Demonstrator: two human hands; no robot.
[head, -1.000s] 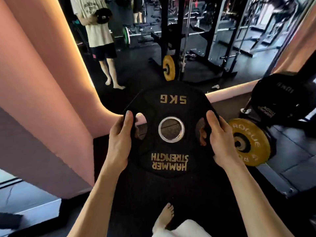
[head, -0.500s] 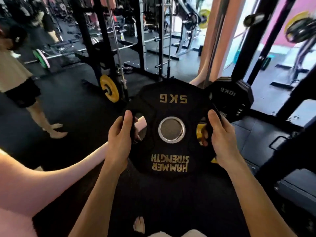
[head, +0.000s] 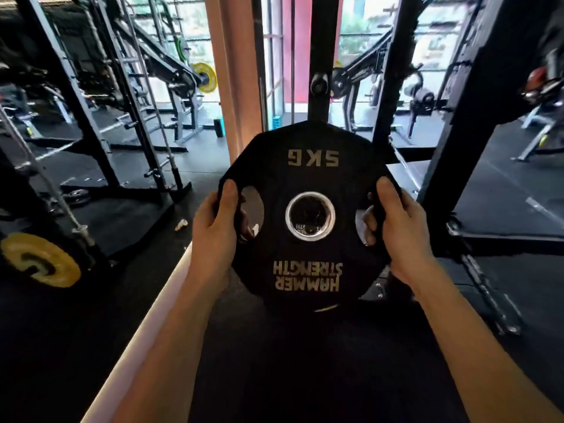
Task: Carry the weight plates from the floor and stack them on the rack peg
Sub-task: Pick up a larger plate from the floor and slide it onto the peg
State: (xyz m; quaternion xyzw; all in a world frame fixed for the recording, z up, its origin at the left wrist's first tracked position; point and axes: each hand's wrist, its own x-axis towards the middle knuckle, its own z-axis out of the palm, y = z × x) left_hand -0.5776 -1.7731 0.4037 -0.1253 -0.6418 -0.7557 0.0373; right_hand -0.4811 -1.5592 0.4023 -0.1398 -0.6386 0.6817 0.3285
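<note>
Head view: your left hand (head: 215, 230) and right hand (head: 398, 230) each grip a side of the black 5KG plate (head: 308, 264), fingers curled through its cut-outs, lettering upside down to you. Plate held off the floor, below the rack peg (head: 319, 82). Yellow plate (head: 39, 259) far left of it.

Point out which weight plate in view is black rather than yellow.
The black 5KG Hammer Strength weight plate, gripped at both side cut-outs by the left hand and right hand. The other plates, lower left and far back, are yellow.
</note>
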